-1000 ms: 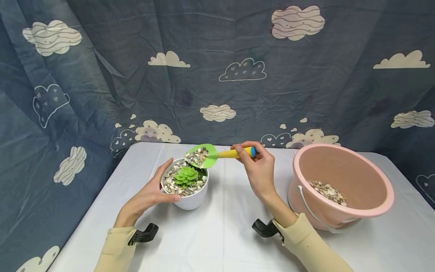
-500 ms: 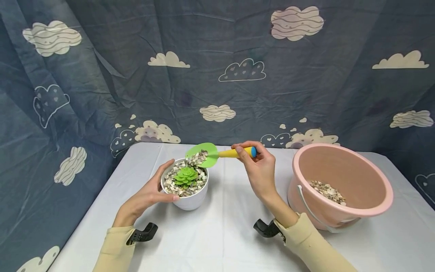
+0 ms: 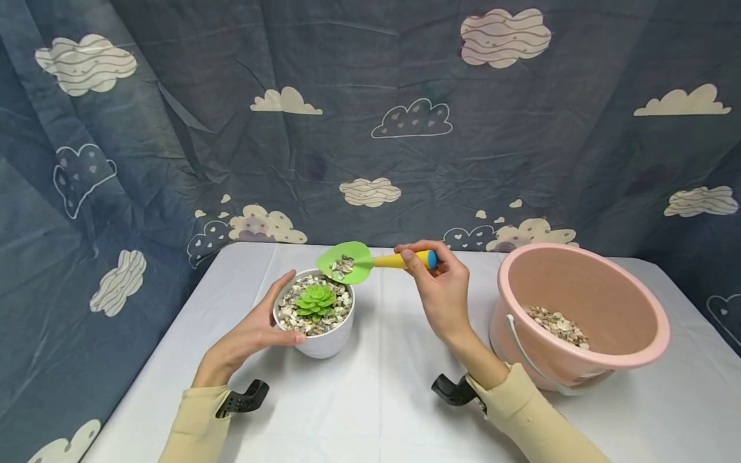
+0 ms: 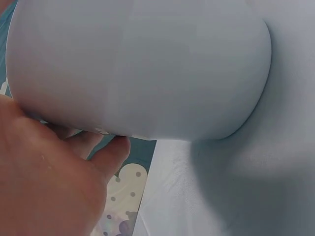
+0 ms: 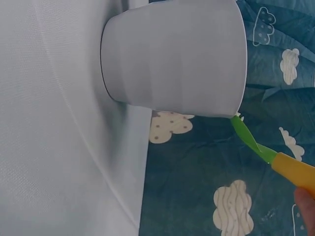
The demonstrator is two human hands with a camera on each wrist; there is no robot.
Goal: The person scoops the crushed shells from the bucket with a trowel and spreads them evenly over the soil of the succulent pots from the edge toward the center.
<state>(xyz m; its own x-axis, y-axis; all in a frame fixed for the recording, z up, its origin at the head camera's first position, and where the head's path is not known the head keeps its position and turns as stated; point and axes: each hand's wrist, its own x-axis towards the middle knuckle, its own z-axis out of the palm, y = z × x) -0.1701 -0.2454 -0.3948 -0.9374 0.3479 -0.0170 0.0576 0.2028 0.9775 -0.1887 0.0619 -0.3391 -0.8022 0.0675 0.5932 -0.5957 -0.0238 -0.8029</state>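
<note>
A white flowerpot (image 3: pixel 325 346) stands on the table, filled with small pebbles (image 3: pixel 291 314) around a green succulent (image 3: pixel 316 299). My left hand (image 3: pixel 250 334) holds the pot from its left side, thumb along the near rim and fingers round the far side. By its yellow, blue-ended handle, my right hand (image 3: pixel 442 289) grips a toy trowel with a green blade (image 3: pixel 360 262). The blade tilts down at the pot's back right rim and carries a small heap of pebbles. In the right wrist view the trowel (image 5: pixel 248 135) meets the rim of the pot (image 5: pixel 177 56).
To the right stands a pink bucket (image 3: pixel 613 302) with pebbles (image 3: pixel 558 326) in its bottom and a pale handle hanging down its front. A white cloth (image 3: pixel 382 386) covers the table. Behind hangs a dark blue curtain (image 3: pixel 324 148) with cloud prints.
Pebbles have slid off the trowel into the pot, leaving a smaller heap on the blade. The blade has tilted slightly; the left hand and pot have stayed nearly still.
</note>
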